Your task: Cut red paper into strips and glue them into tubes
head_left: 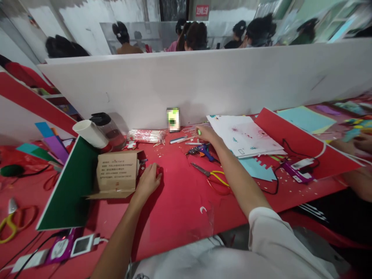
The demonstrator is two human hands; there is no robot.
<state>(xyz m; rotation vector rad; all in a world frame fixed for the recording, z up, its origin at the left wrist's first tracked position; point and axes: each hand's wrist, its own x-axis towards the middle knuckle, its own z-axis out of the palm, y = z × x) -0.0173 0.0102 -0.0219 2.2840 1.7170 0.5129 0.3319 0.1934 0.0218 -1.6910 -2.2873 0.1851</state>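
Shirt [221, 263] borders open red tabletop [174, 193] between left fingers [154, 174], grip unclear, and right fingers [204, 131] pinching something green [199, 132].

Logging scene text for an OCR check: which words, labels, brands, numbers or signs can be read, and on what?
"卫生间…上三楼": red sign at the back; one middle character unclear.
Cardboard box: several lines of small print, too blurred to quote reliably.
Upright device by the partition: screen pixelated, unreadable.
White device, lower left: no text legible.
Brands: none can be made out.
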